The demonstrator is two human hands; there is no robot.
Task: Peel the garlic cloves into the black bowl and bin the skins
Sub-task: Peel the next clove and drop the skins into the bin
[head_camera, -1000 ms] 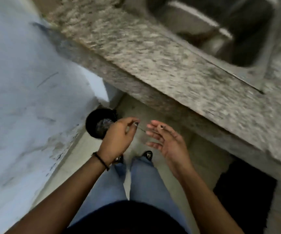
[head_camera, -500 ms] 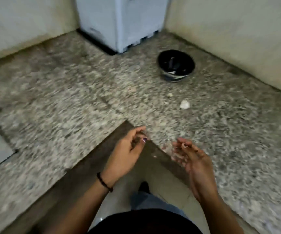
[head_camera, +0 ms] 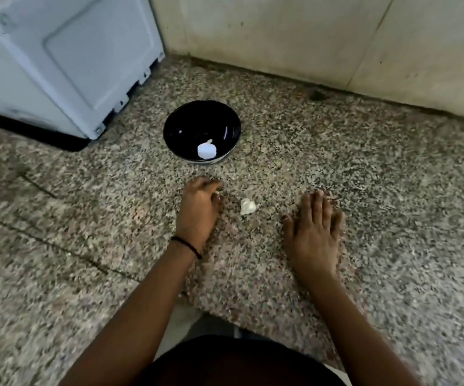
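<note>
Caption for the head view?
On granite counter, left hand and right hand flank a garlic clove; black bowl holds white piece.

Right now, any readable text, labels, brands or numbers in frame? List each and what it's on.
None: no readable text anywhere in this view.
The white appliance: plain panel, no brand or label showing.
The black bowl: no print; the white patch inside is a garlic clove, not a label.
The granite counter and the wall: only specks and stains.
</note>
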